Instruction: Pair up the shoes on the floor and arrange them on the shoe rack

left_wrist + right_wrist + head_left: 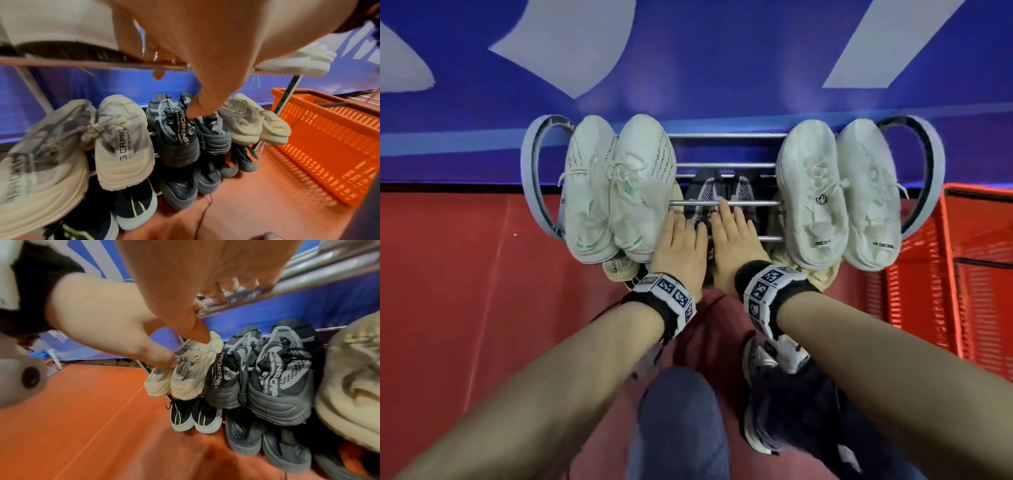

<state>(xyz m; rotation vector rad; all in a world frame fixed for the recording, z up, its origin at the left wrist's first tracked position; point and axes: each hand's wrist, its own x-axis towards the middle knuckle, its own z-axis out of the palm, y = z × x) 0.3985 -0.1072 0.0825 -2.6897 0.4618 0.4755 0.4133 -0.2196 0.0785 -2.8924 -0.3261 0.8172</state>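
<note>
While both my hands lie flat on the silver metal shoe rack (726, 165), fingers straight:
left hand (681, 245) and right hand (736, 240) hold nothing; dark grey mesh sneakers (185, 129) sit paired on the shelf below.

Both arms reach forward, side by side.
Left hand (679, 245) and right hand (736, 240) lie palm-down, fingers straight, just beside each other, wrists banded.

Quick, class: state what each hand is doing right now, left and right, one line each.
Left hand: open, fingers straight, over the front rail of the shoe rack; holds nothing.
Right hand: open, fingers straight beside it, reaching over the dark grey pair; holds nothing.
</note>
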